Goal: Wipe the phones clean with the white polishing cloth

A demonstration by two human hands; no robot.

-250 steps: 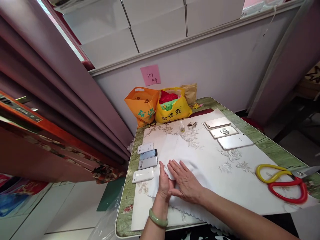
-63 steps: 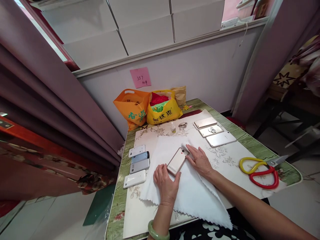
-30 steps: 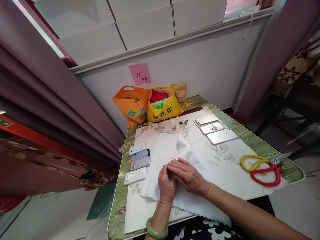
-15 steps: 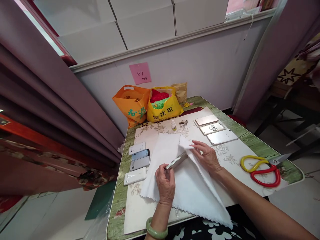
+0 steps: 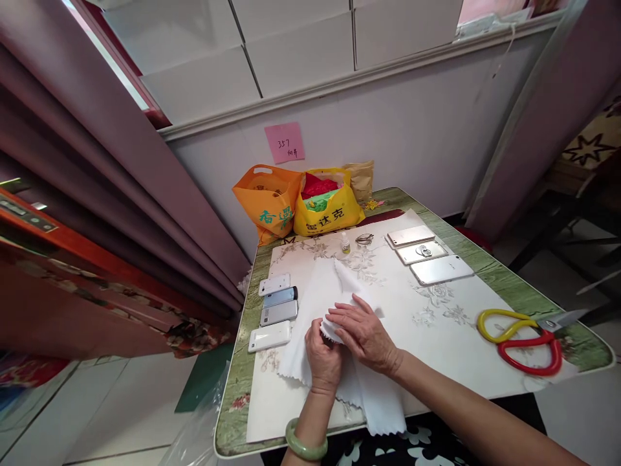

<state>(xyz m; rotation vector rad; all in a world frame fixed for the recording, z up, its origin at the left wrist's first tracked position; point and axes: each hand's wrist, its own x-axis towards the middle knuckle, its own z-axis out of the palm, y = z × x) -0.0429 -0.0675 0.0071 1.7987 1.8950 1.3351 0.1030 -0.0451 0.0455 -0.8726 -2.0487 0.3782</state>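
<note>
My left hand (image 5: 324, 362) is closed around a phone, seen edge-on half a second ago and now covered by cloth and fingers. Over it lies a fold of a white cloth (image 5: 306, 343) with zigzag edges. My right hand (image 5: 365, 333) grips this fold from above, its fingers bent across the cloth against the phone. The rest of the cloth spreads on the table and hangs over its front edge. Left of the hands several phones lie in a column, the nearest a white phone (image 5: 270, 336). A silver phone (image 5: 441, 269) lies with two others at the right.
Large scissors (image 5: 526, 336) with yellow and red handles lie at the right table edge. A small bottle (image 5: 345, 243) and a pair of glasses (image 5: 365, 239) lie farther back. An orange bag (image 5: 266, 200) and a yellow bag (image 5: 327, 210) stand against the wall.
My right hand has moved left and down, bringing the cloth over the phone in my left hand. The phone has gone from sight. The view has shifted slightly.
</note>
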